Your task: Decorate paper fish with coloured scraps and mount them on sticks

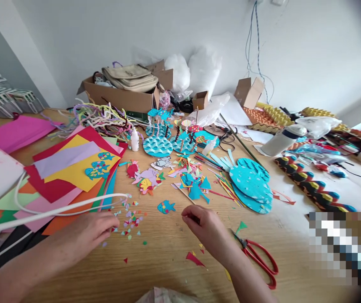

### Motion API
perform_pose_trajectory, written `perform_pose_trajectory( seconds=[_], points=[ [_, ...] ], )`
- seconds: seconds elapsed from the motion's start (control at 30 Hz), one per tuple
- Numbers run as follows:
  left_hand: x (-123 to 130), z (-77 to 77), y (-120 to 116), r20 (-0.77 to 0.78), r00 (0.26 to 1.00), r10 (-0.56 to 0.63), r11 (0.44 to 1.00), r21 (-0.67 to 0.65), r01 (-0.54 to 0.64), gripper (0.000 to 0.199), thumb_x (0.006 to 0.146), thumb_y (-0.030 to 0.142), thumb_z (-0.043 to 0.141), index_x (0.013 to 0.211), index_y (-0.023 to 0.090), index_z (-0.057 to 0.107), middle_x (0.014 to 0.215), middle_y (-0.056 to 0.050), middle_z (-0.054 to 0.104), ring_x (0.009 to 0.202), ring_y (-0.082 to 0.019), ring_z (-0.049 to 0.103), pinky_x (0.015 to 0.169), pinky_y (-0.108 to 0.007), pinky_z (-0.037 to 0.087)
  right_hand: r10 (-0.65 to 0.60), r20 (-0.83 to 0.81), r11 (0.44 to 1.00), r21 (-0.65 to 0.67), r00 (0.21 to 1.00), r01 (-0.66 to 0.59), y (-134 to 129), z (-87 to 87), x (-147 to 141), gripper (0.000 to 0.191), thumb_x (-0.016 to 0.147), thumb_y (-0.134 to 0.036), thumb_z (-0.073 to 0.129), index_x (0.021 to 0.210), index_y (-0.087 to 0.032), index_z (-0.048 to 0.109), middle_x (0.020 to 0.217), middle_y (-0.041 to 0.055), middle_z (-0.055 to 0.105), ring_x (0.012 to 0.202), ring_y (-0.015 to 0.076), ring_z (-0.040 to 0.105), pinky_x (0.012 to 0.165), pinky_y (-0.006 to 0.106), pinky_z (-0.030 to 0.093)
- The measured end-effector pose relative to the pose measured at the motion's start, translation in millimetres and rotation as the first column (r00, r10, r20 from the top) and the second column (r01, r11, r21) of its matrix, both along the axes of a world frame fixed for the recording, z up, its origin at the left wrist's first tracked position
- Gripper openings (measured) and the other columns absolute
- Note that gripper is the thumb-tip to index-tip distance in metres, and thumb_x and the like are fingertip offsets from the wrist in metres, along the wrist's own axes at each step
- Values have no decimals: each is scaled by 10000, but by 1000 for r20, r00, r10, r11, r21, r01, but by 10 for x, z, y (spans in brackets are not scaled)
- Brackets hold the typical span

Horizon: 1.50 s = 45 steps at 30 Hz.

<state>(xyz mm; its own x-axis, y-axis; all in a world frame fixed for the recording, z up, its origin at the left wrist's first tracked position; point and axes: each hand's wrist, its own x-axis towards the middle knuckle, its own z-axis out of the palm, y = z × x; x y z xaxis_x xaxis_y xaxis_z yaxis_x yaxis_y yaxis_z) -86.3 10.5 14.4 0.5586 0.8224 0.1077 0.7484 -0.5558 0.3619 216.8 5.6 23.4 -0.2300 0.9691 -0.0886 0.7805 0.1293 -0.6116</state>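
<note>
A small blue paper fish (pixel 166 206) with coloured dots lies flat on the table between my hands. My left hand (pixel 100 227) is closed, thumb and fingers pressed together, beside a scatter of tiny paper dots and triangles (pixel 132 219). Anything in its pinch is too small to make out. My right hand (pixel 202 223) hovers just right of the fish with its fingers curled in; what they hold, if anything, is hidden. A thin pale stick (pixel 185 194) runs up to its knuckles; I cannot tell whether it touches them. Red-handled scissors (pixel 256 252) lie right of my right forearm.
Coloured paper sheets (pixel 69 164) are piled at left, crossed by a white cable (pixel 73 207). Paper fish cutouts (pixel 147 176), scraps (pixel 196 185), glue bottles (pixel 135 139) and blue wavy discs (pixel 158 145) fill the middle. Blue ovals (pixel 251 187) and a white bottle (pixel 283 141) sit at right.
</note>
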Motion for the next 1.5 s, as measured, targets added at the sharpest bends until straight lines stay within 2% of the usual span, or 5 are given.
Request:
perform_pose_trajectory(
  seconds=[0.07,0.13,0.37,0.9,1.5],
  points=[
    [141,-96,-21,-11,993,-116,986,-123,114,257,788,135,427,882,274,622,856,33,662,794,-120,610,704,-192,460,-10,5,1000,17,1000,10,25,-50,8,154,730,-113,484,740,-182,622,709,14,617,631,119,534,571,202,346],
    [326,-130,-22,-3,990,-142,984,-114,141,317,775,76,384,902,254,613,909,8,651,863,-141,592,757,-232,455,-1,5,1000,24,1000,1,43,-112,-7,169,719,-94,485,736,-183,627,720,13,620,653,117,540,587,196,350],
    [809,2,58,-248,941,-230,972,-102,211,414,683,-64,336,901,149,616,968,-48,631,931,-184,540,883,-322,416,4,91,1000,-7,996,-4,103,-168,-175,189,735,-94,480,743,-178,649,713,17,644,674,119,559,606,194,349],
    [1016,-243,196,-336,901,-273,958,-5,288,436,781,-13,403,1188,125,479,1190,-88,534,1097,-245,450,916,-373,409,-47,202,996,-66,978,61,263,-359,-340,112,762,-217,538,757,-182,645,755,34,678,669,139,583,559,211,334],
    [1055,-303,222,-410,875,-257,949,65,309,385,802,31,437,1151,181,499,1161,-58,549,1052,-233,479,825,-350,448,-56,234,993,-85,971,77,264,-335,-370,108,751,-196,533,807,-179,624,766,36,668,698,144,585,576,212,338]
  ],
)
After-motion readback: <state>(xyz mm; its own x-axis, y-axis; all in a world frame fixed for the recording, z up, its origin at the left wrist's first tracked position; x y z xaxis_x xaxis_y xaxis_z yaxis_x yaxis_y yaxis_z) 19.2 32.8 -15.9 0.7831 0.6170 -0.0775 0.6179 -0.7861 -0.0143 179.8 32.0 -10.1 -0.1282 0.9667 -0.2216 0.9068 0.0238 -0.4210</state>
